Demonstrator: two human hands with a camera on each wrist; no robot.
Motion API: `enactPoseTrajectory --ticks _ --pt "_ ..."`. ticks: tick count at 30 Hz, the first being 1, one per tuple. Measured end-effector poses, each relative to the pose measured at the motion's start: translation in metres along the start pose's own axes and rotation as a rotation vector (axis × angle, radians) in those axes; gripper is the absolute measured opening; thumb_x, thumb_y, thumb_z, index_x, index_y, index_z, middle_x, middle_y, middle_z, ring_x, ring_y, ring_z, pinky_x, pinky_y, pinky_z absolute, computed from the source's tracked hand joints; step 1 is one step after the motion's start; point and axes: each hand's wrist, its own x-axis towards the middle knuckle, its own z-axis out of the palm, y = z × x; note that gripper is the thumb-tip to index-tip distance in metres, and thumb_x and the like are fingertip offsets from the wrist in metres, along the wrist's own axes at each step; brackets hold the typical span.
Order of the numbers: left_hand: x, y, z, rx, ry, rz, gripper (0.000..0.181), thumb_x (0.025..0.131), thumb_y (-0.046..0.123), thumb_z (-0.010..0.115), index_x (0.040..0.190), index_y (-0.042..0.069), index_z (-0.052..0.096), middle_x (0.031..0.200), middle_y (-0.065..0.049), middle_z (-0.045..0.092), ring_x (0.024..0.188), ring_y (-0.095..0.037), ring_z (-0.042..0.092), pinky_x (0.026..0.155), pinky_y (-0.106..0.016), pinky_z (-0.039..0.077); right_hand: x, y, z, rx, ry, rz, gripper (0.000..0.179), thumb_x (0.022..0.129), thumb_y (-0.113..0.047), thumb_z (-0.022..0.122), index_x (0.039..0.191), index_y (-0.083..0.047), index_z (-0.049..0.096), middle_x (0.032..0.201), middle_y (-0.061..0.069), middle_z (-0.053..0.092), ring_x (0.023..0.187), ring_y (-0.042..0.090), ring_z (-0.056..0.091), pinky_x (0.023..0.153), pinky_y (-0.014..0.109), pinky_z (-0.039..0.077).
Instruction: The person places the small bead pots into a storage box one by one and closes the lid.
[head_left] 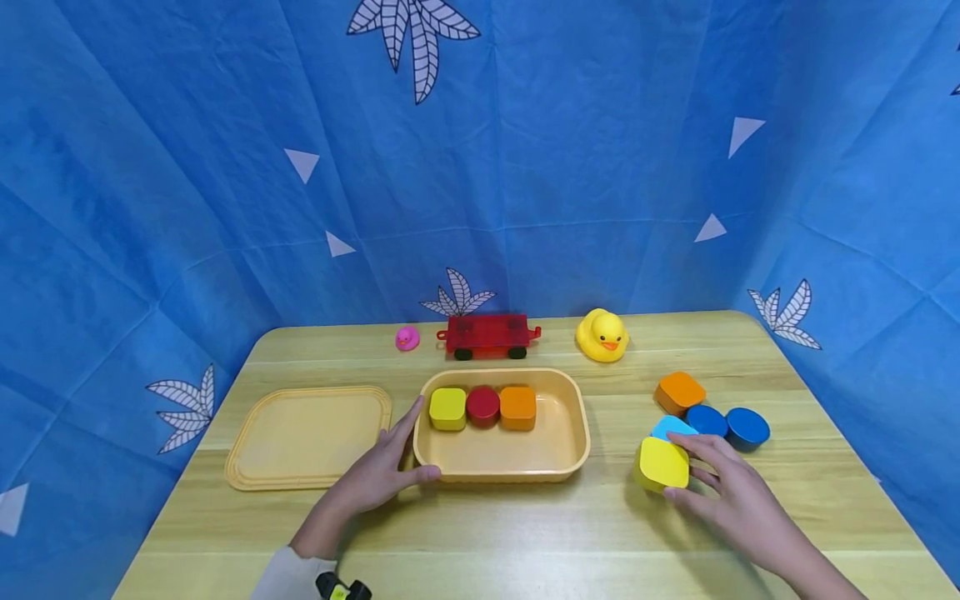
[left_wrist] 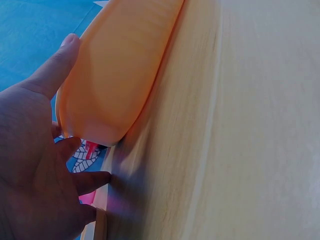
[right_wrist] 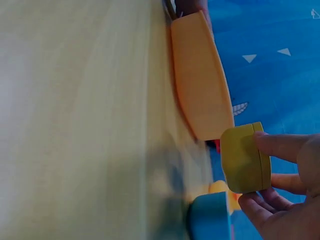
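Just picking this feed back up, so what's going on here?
A person's right hand holds a yellow block raised off the table, near a light-blue block. Their left hand touches the left end of a tan tray. The tray holds a yellow-green block, a red block and an orange block. Two dark-blue blocks and another orange block lie outside it.

Fingers (left_wrist: 92, 182) against an orange tray (left_wrist: 117, 75)

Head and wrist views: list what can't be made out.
Light-blue block, head view: partly hidden by held yellow block and right hand.
Inside of tan container, left wrist view: hidden by its wall.
Rest of right hand, right wrist view: cut off by frame edges.
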Motion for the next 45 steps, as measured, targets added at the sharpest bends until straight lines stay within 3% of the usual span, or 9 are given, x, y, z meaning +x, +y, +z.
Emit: enactPoseTrajectory --ticks 6,17,23,33,45 --pt "0.001 0.001 -0.001 -0.004 -0.004 0.007 0.111 0.091 0.050 0.076 0.167 0.034 -0.004 0.173 -0.006 0.009 0.157 -0.035 0.016 0.124 -0.065 -0.005 0.016 -0.012 -0.005 -0.021 -0.015 -0.055 0.066 0.087 -0.014 0.084 0.145 -0.004 0.056 0.135 0.014 0.052 0.126 0.035 0.054 0.099 0.050 0.052" --pt "0.001 0.002 -0.002 -0.011 -0.007 0.011 0.110 0.091 0.050 0.075 0.167 0.034 -0.004 0.174 -0.006 0.010 0.158 -0.034 0.015 0.123 -0.065 -0.006 0.051 -0.034 -0.005 0.020 -0.076 -0.088 0.062 0.091 -0.023 0.082 0.144 -0.004 0.055 0.139 0.017 0.052 0.127 0.035 0.055 0.102 0.049 0.051" --pt "0.000 0.002 -0.002 -0.013 -0.010 0.014 0.110 0.092 0.049 0.075 0.167 0.033 -0.004 0.173 -0.006 0.009 0.157 -0.033 0.016 0.123 -0.065 -0.006 0.071 -0.042 0.004 0.075 -0.106 -0.141 0.063 0.090 -0.017 0.082 0.145 -0.004 0.054 0.141 0.015 0.056 0.129 0.034 0.056 0.105 0.047 0.050" --pt "-0.001 0.002 -0.003 -0.010 -0.002 0.020 0.110 0.092 0.049 0.075 0.167 0.033 -0.004 0.173 -0.007 0.010 0.157 -0.035 0.017 0.123 -0.065 -0.006 0.107 -0.049 0.023 0.052 -0.146 -0.164 0.063 0.090 -0.013 0.082 0.146 -0.005 0.054 0.146 0.014 0.054 0.132 0.036 0.056 0.108 0.053 0.049" --pt "0.001 -0.001 -0.001 0.010 0.007 0.018 0.111 0.090 0.052 0.076 0.167 0.032 -0.002 0.173 -0.007 0.011 0.156 -0.036 0.018 0.124 -0.064 -0.005 0.132 -0.053 0.045 -0.064 -0.146 -0.230 0.059 0.087 -0.011 0.083 0.140 -0.003 0.058 0.141 0.017 0.059 0.127 0.041 0.057 0.107 0.060 0.047"
